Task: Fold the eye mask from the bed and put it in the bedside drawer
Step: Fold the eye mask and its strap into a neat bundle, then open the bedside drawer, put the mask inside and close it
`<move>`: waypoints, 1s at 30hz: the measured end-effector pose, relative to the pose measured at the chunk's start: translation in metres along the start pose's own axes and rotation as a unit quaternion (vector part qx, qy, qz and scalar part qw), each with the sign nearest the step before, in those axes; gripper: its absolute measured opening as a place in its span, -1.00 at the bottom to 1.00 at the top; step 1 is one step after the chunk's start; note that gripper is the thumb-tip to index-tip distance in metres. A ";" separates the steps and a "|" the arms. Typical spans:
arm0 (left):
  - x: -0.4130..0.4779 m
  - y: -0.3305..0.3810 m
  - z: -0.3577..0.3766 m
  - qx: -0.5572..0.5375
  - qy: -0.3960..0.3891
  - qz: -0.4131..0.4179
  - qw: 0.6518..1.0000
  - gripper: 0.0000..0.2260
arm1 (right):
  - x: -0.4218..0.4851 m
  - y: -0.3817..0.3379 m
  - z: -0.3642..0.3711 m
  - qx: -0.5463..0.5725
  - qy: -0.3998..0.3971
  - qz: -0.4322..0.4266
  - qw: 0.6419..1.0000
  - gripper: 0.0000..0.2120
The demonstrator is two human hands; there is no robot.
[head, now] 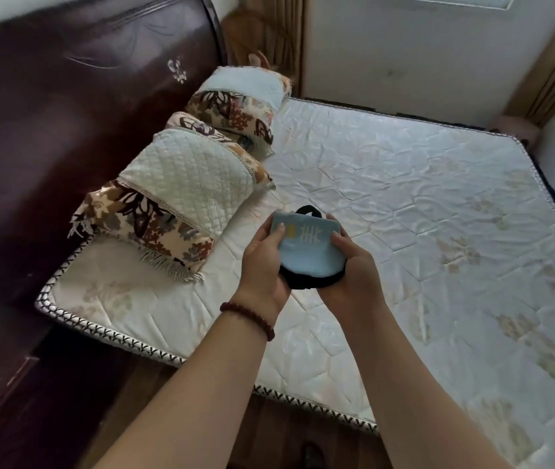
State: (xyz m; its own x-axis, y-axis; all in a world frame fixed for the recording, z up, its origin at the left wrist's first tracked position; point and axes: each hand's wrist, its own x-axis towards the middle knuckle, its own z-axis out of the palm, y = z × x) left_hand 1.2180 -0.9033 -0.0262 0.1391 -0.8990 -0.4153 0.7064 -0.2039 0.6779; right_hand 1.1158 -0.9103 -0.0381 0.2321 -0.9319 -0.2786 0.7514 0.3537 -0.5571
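Illumination is soft, diffuse daylight entering from the window (465, 0) at the upper right. The mattress (387, 198) surface shows a mild sheen; the dark headboard (83, 96) carries faint reflections. Shadows are weak. Wide-angle distortion bends straight lines near the frame edges. Overall sharpness is moderate, with slight softness throughout.

Two floral pillows (181, 198) lie at ten o'clock against the dark headboard (66, 113), with curtains (546, 62) hanging at two o'clock.
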 end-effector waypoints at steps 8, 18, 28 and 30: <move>-0.003 0.012 -0.016 -0.099 0.092 0.057 0.989 -0.68 | 0.033 0.013 0.010 -0.048 -0.105 0.113 0.987 -0.74; -0.033 0.036 -0.076 -0.135 0.207 0.163 0.955 -0.80 | 0.036 0.075 0.046 -0.105 -0.188 0.235 0.948 -0.80; -0.068 0.081 -0.156 -0.175 0.268 0.184 0.929 -0.72 | 0.023 0.163 0.101 -0.123 -0.235 0.297 0.917 -0.74; -0.074 0.093 -0.174 -0.177 0.277 0.192 0.925 -0.72 | 0.020 0.182 0.114 -0.132 -0.237 0.307 0.912 -0.73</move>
State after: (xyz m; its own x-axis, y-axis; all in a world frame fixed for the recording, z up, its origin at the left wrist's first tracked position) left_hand 1.3938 -0.7886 -0.0381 0.6923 -0.5222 -0.4980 0.6997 0.3172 0.6401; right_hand 1.3275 -0.8736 -0.0563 0.8467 -0.4601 -0.2674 0.2296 0.7691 -0.5965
